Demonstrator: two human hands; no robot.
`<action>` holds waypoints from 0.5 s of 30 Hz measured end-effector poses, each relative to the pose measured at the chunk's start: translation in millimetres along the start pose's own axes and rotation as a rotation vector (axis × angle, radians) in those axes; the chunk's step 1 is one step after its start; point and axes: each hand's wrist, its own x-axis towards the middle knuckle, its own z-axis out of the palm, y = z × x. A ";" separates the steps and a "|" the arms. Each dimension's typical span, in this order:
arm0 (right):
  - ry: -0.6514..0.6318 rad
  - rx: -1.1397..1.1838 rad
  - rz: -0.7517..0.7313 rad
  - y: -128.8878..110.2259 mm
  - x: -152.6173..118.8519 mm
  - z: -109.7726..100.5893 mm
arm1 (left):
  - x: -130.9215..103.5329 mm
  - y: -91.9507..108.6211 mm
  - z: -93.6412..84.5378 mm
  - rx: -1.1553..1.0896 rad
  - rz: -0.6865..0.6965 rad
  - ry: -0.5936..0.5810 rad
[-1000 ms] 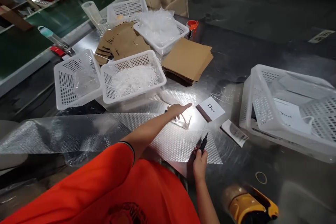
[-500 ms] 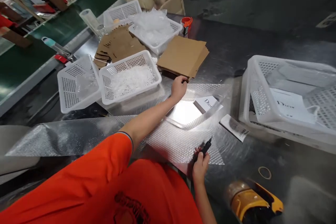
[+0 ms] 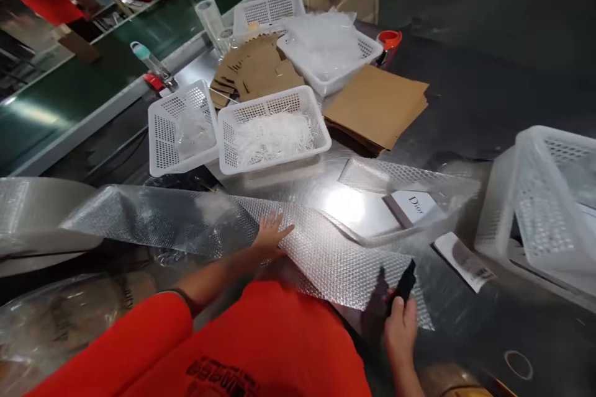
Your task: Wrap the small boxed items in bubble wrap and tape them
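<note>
My left hand lies flat with spread fingers on a long sheet of bubble wrap that runs across the shiny metal table. My right hand grips a small black tool at the sheet's near right corner. The sheet's far end is folded partly over a small white Dior box. A white printed label lies just right of the tool.
White perforated baskets stand behind: one with shredded white filler, one with clear plastic, one with plastic bags. Flat brown cardboard sheets lie beside them. A large white basket is at right. A rubber band lies near the front.
My left hand pulled back from the cardboard stack and now presses the bubble wrap near me. The wrap's far end now covers the Dior box. The view shifted left.
</note>
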 end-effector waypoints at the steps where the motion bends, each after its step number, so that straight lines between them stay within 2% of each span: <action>1: -0.041 -0.111 -0.079 -6.7 0.6 -0.9 | 4.3 -3.0 -0.1 -0.011 0.016 0.011; 4: -0.301 -0.463 -0.334 -42.1 2.5 13.1 | 15.6 -7.8 -2.4 -0.049 0.004 0.065; 7: -0.542 -0.863 -0.509 -91.6 4.7 48.0 | 22.3 -10.7 -4.1 -0.091 -0.061 0.100; 11: -0.638 -1.125 -0.614 -144.7 7.5 95.7 | 25.6 -10.8 -5.6 -0.108 -0.076 0.103; 15: -0.685 -1.159 -0.668 -166.1 7.3 120.3 | 25.4 -6.4 -6.3 -0.118 -0.103 0.105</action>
